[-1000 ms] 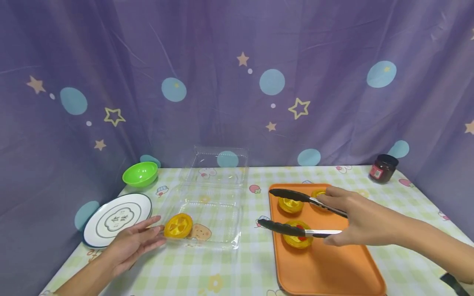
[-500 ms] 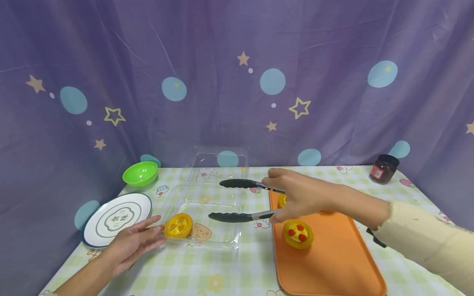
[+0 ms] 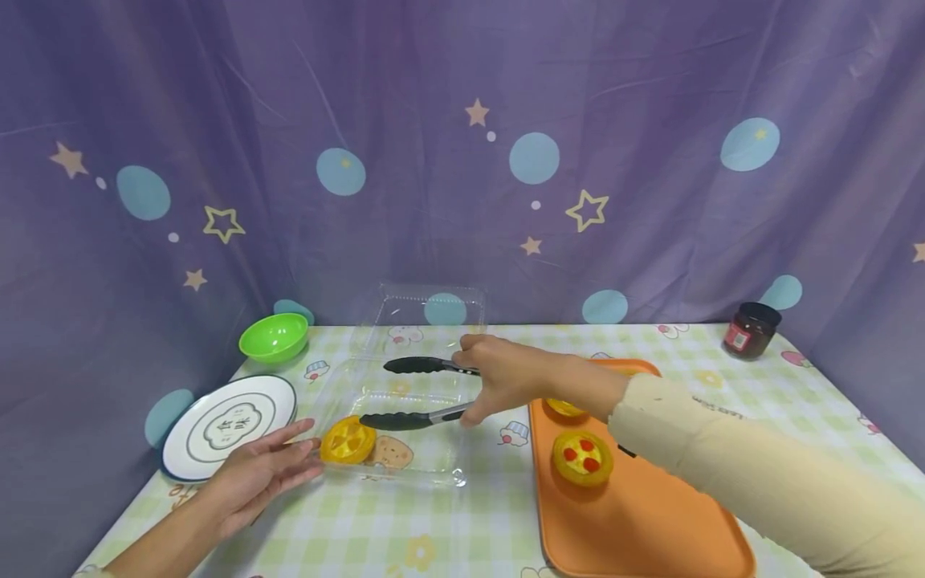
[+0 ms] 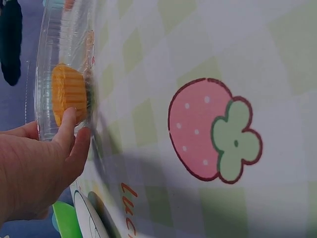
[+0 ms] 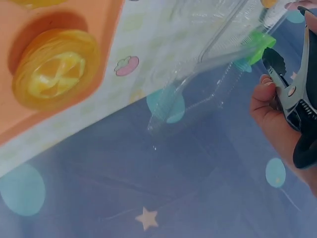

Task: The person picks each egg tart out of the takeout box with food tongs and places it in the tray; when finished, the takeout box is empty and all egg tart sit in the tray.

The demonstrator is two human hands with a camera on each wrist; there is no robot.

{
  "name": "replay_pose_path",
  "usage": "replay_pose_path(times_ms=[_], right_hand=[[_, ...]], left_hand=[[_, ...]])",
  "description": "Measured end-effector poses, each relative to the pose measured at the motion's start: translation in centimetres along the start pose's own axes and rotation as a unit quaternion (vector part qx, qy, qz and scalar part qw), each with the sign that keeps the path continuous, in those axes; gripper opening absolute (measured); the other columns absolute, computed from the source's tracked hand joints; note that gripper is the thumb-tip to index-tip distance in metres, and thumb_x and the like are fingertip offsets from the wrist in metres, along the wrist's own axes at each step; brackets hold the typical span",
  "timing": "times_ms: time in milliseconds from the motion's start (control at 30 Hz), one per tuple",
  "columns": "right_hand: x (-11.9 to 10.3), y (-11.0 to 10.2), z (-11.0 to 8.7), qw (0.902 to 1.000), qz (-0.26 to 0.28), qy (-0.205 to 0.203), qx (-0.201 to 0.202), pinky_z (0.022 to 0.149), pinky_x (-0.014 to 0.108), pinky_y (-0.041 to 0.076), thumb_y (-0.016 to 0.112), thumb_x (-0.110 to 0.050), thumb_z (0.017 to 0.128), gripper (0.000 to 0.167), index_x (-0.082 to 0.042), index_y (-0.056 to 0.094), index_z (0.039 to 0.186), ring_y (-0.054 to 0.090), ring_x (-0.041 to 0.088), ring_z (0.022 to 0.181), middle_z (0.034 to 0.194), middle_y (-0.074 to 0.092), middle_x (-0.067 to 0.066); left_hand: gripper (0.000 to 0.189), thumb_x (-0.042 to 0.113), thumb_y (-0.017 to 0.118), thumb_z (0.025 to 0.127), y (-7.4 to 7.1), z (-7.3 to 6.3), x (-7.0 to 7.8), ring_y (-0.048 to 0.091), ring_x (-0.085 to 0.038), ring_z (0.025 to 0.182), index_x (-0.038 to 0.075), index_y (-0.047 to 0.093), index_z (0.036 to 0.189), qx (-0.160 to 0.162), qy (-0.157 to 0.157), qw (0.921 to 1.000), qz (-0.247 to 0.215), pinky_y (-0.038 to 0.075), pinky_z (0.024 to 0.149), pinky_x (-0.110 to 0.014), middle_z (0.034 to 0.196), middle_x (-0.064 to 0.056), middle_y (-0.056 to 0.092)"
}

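Note:
My right hand [image 3: 502, 377] grips metal tongs [image 3: 451, 413] with black scalloped tips, held above a clear plastic box [image 3: 433, 474]. The two tips stand apart, with nothing visible between them. My left hand [image 3: 260, 474] touches the box's left side with fairly straight fingers. Inside that box, at the left, sits an orange-yellow tart [image 3: 348, 440]. In the left wrist view the tart [image 4: 69, 94] shows through the wall, close to my fingertips. A tart with red dots [image 3: 582, 458] lies on an orange tray [image 3: 643, 522]; my right arm partly covers another tart [image 3: 564, 408].
The box's hinged lid [image 3: 433, 321] lies open at the back. A white plate [image 3: 188, 441] stands left of the box, with a green bowl [image 3: 275, 339] behind it. A dark jar [image 3: 750, 331] stands at the back right, near the purple curtain [image 3: 650, 120].
My right hand has carried the tongs left, from above the orange tray to above the clear box. My left hand and the tart in the box have stayed in place.

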State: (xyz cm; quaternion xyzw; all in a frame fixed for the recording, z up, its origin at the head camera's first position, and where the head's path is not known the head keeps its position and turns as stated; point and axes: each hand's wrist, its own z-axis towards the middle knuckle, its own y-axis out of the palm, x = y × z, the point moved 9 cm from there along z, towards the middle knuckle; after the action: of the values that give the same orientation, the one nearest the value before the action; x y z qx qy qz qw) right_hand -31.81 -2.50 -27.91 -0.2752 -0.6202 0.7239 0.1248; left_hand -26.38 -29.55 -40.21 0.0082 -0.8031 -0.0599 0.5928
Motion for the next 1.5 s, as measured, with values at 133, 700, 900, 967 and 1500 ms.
replay_pose_path(times_ms=[133, 700, 900, 967, 1500], right_hand=[[-0.2, 0.9, 1.6, 0.9997, -0.022, 0.002, -0.012, 0.074, 0.025, 0.051, 0.081, -0.041, 0.072, 0.067, 0.003, 0.063, 0.12, 0.052, 0.017, 0.084, 0.1, 0.057, 0.009], [-2.1, 5.0, 5.3, 0.9908, -0.053, 0.034, -0.12, 0.065, 0.018, 0.047, 0.08, -0.043, 0.073, 0.057, -0.006, 0.066, 0.114, 0.052, 0.011, 0.081, 0.095, 0.053, -0.002], [-2.0, 5.7, 5.3, 0.9899, -0.003, 0.048, -0.134, 0.06, 0.018, 0.046, 0.081, -0.038, 0.075, 0.045, -0.006, 0.068, 0.105, 0.049, 0.009, 0.073, 0.091, 0.057, -0.002], [-1.9, 6.0, 5.3, 0.9886, 0.023, 0.048, -0.141, 0.055, 0.019, 0.042, 0.08, -0.034, 0.077, 0.035, -0.007, 0.069, 0.096, 0.045, 0.009, 0.066, 0.081, 0.055, -0.002], [-1.9, 6.0, 5.0, 0.9887, 0.086, 0.019, -0.121, 0.067, 0.015, 0.05, 0.079, -0.026, 0.08, 0.037, -0.003, 0.071, 0.108, 0.055, 0.008, 0.08, 0.108, 0.063, 0.008]], left_hand=[[0.07, 0.006, 0.06, 0.095, 0.0, 0.1, 0.0, 0.063, -0.031, 0.104, -0.007, 0.017, 0.149, 0.0, -0.001, 1.0, -0.004, 0.052, 0.096, -0.04, 0.125, -0.019, 0.053], [0.071, 0.006, 0.057, 0.096, 0.0, 0.2, -0.2, 0.061, -0.031, 0.107, -0.007, 0.012, 0.15, -0.008, -0.006, 0.9999, 0.007, 0.051, 0.098, -0.041, 0.145, -0.038, 0.026], [0.072, 0.007, 0.056, 0.097, 0.1, 0.2, -0.1, 0.061, -0.031, 0.108, -0.008, 0.01, 0.15, -0.012, -0.004, 0.9999, 0.011, 0.051, 0.098, -0.041, 0.146, -0.037, 0.025], [0.072, 0.007, 0.056, 0.097, 0.1, 0.3, -0.2, 0.061, -0.031, 0.108, -0.008, 0.01, 0.15, -0.013, -0.004, 0.9999, 0.008, 0.05, 0.099, -0.041, 0.145, -0.037, 0.029], [0.07, 0.006, 0.059, 0.095, -0.1, 0.2, -0.2, 0.062, -0.032, 0.106, -0.008, 0.017, 0.149, -0.005, -0.006, 1.0, 0.002, 0.051, 0.098, -0.042, 0.132, -0.022, 0.05]])
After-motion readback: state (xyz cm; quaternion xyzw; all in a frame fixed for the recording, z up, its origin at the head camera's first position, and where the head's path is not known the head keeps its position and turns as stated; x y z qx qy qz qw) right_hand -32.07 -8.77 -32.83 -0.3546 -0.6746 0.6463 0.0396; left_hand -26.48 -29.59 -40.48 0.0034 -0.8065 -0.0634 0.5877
